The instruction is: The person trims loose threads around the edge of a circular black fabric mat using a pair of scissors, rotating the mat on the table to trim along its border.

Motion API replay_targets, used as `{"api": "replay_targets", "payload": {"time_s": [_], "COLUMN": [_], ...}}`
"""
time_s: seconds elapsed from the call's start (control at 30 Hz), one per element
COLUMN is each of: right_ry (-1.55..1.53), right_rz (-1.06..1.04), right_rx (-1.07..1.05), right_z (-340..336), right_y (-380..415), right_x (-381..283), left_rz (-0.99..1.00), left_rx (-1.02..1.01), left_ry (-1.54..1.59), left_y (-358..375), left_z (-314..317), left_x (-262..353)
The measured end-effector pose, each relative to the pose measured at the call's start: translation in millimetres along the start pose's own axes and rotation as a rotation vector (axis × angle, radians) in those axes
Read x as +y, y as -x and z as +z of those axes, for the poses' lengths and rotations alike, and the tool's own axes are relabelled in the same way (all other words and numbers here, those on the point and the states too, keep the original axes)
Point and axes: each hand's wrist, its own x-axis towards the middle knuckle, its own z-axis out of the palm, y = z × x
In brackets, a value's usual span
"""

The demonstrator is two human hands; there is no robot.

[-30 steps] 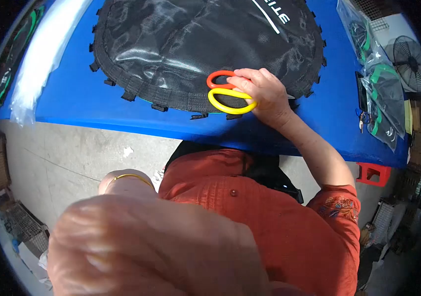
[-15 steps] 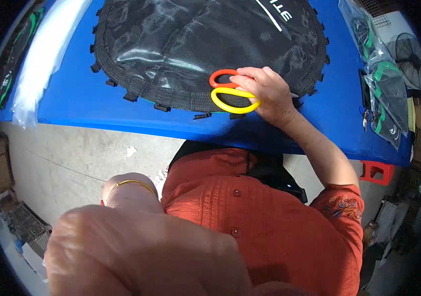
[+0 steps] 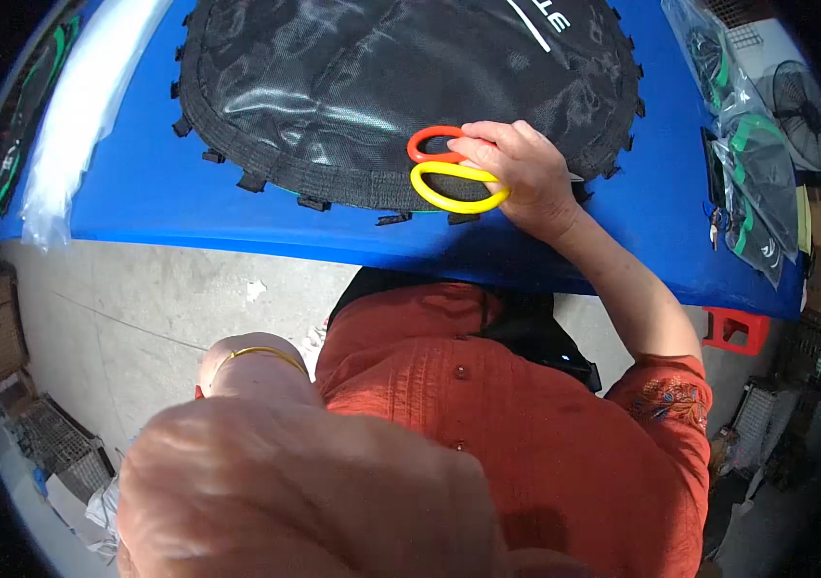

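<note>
My right hand [image 3: 518, 173] is closed around the blade part of a pair of scissors [image 3: 458, 202], whose red and yellow handle loops stick out to the left. A bit of blade shows beyond the hand. The scissors are over the near edge of a round black mesh piece [image 3: 333, 106] with black tabs around its rim and white lettering. My left hand [image 3: 304, 482] is raised close to the camera, large and blurred; its fingers are out of sight. A gold bracelet [image 3: 258, 353] circles that wrist.
The blue table [image 3: 141, 202] bears clear plastic sheeting [image 3: 73, 135] on the left. Bagged black-and-green pieces [image 3: 762, 173] and keys [image 3: 715, 231] lie on the right. A fan [image 3: 805, 116] stands behind, and a red plastic stool [image 3: 738, 330] is below the table's right end.
My left hand has shifted slightly right and down near the camera. The right hand keeps hold of the scissors and appears slightly higher in view.
</note>
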Motion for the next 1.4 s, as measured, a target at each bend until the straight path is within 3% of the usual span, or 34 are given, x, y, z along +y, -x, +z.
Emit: {"api": "replay_targets", "payload": {"time_s": [0.5, 0.67, 0.9, 0.97, 1.0, 1.07, 1.17, 1.23, 1.3, 1.4], "right_ry": [0.028, 0.008, 0.009, -0.002, -0.003, -0.041, -0.015, 0.010, 0.043, 0.047], "right_rz": [0.016, 0.026, 0.002, -0.006, -0.011, -0.012, -0.018, -0.019, -0.014, -0.036], "right_rx": [-0.047, -0.015, -0.013, -0.004, 0.002, 0.025, 0.004, -0.019, -0.016, -0.008], "right_z": [-3, -2, -2, -2, -1, -1, -3, -5, -3, -5], "right_y": [0, 1, 1, 4, 6, 3, 2, 1, 1, -2], "right_x": [-1, -5, -1, 0, 0, 1, 0, -1, -2, -3], "left_rz": [0.016, 0.069, 0.300, 0.419, 0.574, -0.204, -0.189, -0.436, -0.760, -0.774], "left_rx": [-0.070, -0.076, -0.045, -0.069, -0.075, -0.173, -0.404, -0.468, -0.220, 0.580], "left_ry": [-0.035, -0.050, -0.142, -0.258, -0.444, -0.312, -0.300, -0.661, -0.803, -1.186], "left_y": [-8, -6, -11, -15, -17, 2, 2, 19, 24, 57], "left_z": [-5, 4, 19, 24, 34, 37, -1, -13, -31, -55], "left_x": [-8, 14, 39, 34, 28, 74, 44, 39, 28, -18]}}
